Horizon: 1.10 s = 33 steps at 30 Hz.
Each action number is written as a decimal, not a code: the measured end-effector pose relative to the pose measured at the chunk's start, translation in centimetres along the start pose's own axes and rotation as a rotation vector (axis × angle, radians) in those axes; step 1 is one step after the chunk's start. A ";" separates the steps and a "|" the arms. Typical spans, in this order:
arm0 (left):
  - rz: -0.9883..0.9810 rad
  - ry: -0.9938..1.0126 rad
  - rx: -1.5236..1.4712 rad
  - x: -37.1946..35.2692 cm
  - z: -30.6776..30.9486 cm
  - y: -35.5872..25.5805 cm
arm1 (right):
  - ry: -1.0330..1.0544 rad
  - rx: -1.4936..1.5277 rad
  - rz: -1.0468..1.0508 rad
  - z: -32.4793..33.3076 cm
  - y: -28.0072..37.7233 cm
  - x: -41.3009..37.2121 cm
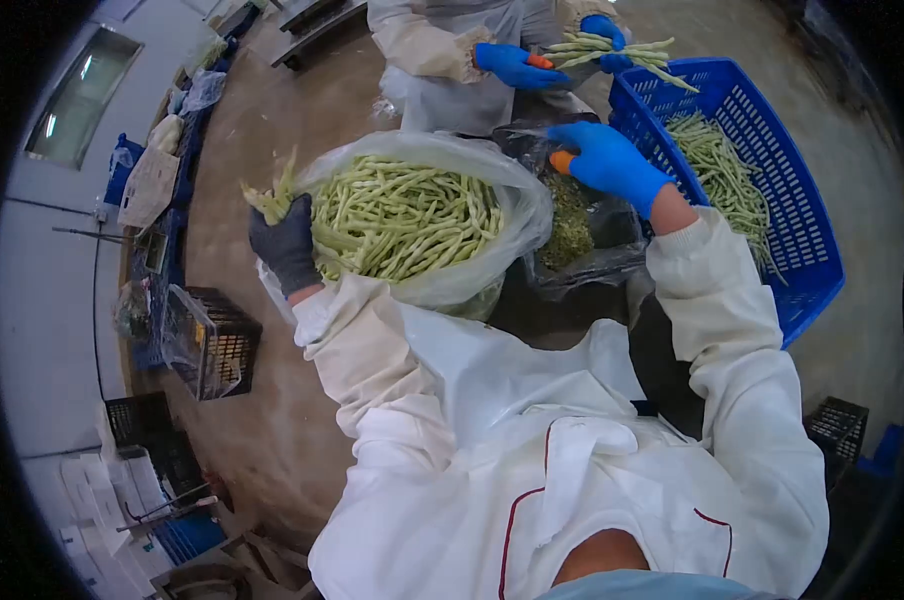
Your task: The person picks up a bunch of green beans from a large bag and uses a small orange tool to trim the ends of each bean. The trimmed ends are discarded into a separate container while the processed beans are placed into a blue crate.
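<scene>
My left hand (284, 240), in a dark grey glove, grips a small bunch of green beans (272, 197) at the left edge of a clear plastic bag (517, 180). Many long green beans (402, 220) fill that bag. My right hand (612, 165), in a blue glove, is closed around an orange-handled tool (562, 161) above a black, plastic-lined container (622, 258) with green scraps (569, 225) in it. The tool's far end cannot be made out. A blue crate (802, 230) with more beans (722, 180) stands to the right.
Across from me, a co-worker's blue-gloved hands (517, 66) hold beans (612, 50) and an orange-handled tool (540, 61), close above the black container. A black crate (212, 345) stands on the brown floor (272, 440) at left. Another black crate (838, 426) is at lower right.
</scene>
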State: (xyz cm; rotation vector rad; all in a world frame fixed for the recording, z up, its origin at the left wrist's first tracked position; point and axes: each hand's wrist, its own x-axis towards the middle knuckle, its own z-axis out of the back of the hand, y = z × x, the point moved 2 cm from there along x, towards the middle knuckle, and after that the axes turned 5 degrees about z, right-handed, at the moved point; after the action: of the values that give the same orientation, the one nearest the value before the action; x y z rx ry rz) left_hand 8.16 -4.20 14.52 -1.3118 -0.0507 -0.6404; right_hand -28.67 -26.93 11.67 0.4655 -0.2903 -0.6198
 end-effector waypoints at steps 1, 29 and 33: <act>-0.009 -0.044 -0.030 -0.5 -0.2 -0.9 | 0.018 -0.020 -0.019 -0.3 -0.7 -0.5; 0.451 0.481 -0.833 -5.2 -9.6 -0.7 | 0.103 0.898 0.306 -9.0 9.3 4.6; 0.095 0.567 -0.643 -5.1 -11.4 2.2 | 0.151 0.860 0.291 -9.5 11.6 3.6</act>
State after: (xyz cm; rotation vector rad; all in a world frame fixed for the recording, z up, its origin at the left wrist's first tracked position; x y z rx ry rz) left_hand 1.33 -12.19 7.39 -1.6792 0.7277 -0.9712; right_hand -16.53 -17.72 9.75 1.2636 -0.4682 -0.1429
